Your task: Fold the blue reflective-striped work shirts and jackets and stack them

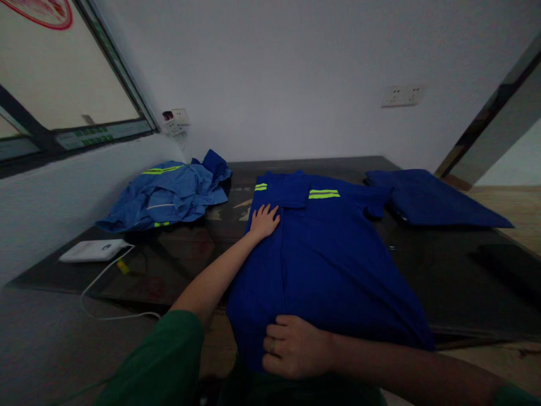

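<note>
Blue shirt (333,254): lying spread on the dark worktop (443,282), mid-view, one sleeve (287,192) crossing its chest, hem end hanging past the near edge.
Left hand (264,222): resting flat on the shirt just below that sleeve, fingers spreading, gripping nothing.
Right hand (298,347): lying at the hem end, fingers curling in against the cloth; whether they are pinching it, cannot tell.
Shirt fabric: looking light, soft and limp, probably creasing readily and sliding on the smooth top; nothing fragile showing.
Holding places: hem corners and shoulders are seeming best.
Near edge: cloth is drooping over it, its weight possibly tugging.
Left side: crumpled lighter-blue garment (177,194) and white charger (93,251) with cable (99,282) are sitting apart from the shirt.
Right side: folded blue garment (431,197) is lying close by the other sleeve (372,197); dark worktop is showing in front.
</note>
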